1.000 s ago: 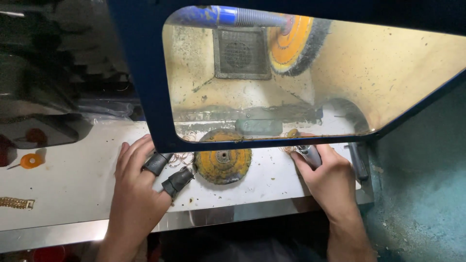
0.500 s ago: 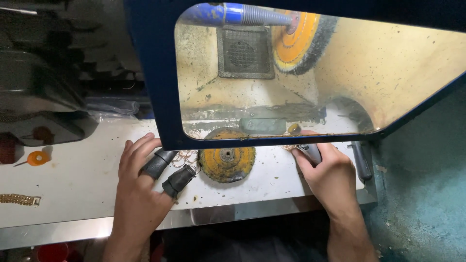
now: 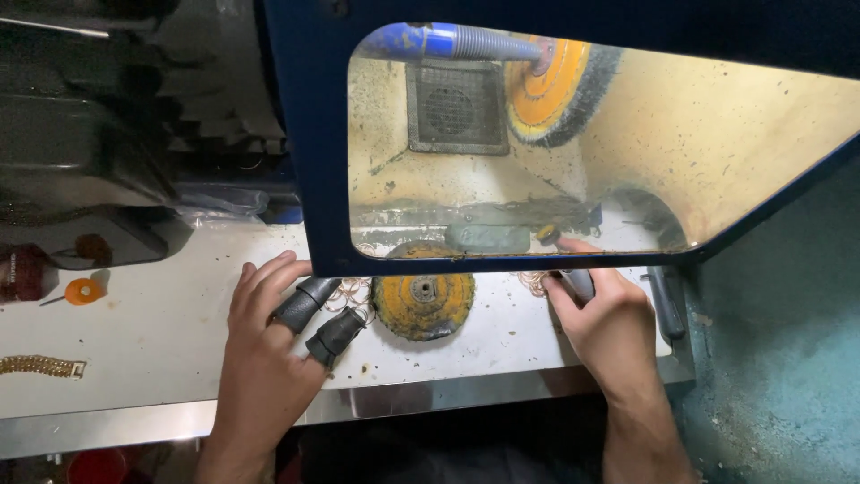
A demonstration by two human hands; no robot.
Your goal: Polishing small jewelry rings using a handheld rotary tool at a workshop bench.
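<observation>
The left hand [image 3: 269,345] is lying flat and open, its fingers spread beside the yellow buffing wheel [image 3: 423,306]. The right hand [image 3: 607,324] is curling closed around a small grey object [image 3: 580,283].

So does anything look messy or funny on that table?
A little. A worn yellow buffing wheel lies flat on the bench, off any spindle, with grit scattered around it. Thin wire rings lie loose beside the left hand, whose thumb and forefinger wear black finger guards.
</observation>
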